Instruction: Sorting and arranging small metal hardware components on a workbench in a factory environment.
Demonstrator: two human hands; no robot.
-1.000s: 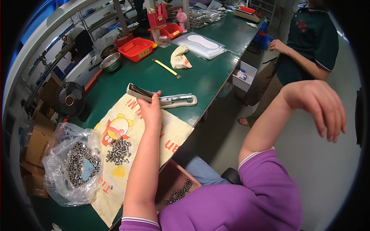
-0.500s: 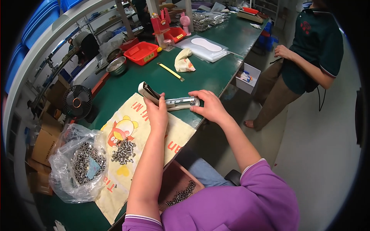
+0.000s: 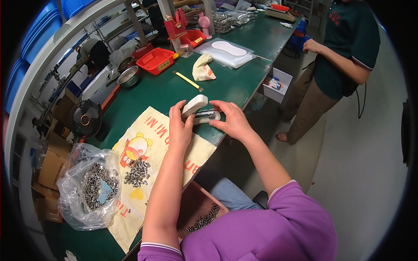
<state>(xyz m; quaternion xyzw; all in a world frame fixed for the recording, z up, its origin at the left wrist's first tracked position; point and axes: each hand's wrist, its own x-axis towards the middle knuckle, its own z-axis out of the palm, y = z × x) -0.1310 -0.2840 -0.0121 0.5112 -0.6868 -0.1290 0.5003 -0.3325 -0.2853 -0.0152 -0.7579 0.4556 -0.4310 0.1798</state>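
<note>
A white stapler stands at the table's edge, its top arm raised at a slant above the metal staple channel and the pale base. My left hand grips its hinge side, fingers curled round it. At the other end, my right hand holds the front of the base between thumb and fingers. Under my left forearm lies a cream printed cloth. On that cloth is a pile of small metal parts, and beside it a clear plastic bag holds many more with a bluish scrap on top.
A yellow strip-like tool, a crumpled cloth and a red tray lie farther along the green table. A black fan stands at left. A pink basket sits below the edge. Another person stands at right.
The stapler's top arm has swung from folded back at the left to slanting over the channel. My left hand has turned with it; my right hand stays at the front end.
</note>
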